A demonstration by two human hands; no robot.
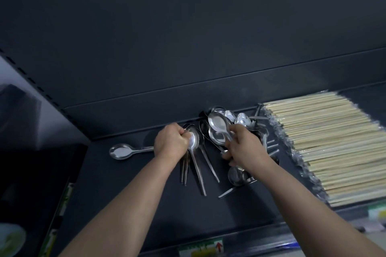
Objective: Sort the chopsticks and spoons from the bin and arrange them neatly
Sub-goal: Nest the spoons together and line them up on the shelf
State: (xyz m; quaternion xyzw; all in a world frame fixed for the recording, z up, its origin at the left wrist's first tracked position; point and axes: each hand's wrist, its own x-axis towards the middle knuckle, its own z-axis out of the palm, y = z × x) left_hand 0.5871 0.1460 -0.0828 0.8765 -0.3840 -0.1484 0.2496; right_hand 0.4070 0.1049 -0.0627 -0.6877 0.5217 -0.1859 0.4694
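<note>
My left hand (170, 144) is closed on a bunch of steel spoons (195, 158) whose handles fan out toward me on the dark shelf (133, 190). My right hand (245, 148) grips a short steel spoon (218, 122) by its handle, bowl up, above a loose heap of spoons (240, 119) at the back of the shelf. One spoon (123, 151) lies alone to the left, its bowl pointing left. On the right, pale wooden chopsticks (325, 142) in clear wrappers lie packed side by side in a neat stack.
The shelf's dark back wall (188, 48) rises right behind the heap. A side panel (27, 81) closes the left end. Price labels (201, 247) line the front edge. A green-tinted dish (10, 240) shows at the bottom left.
</note>
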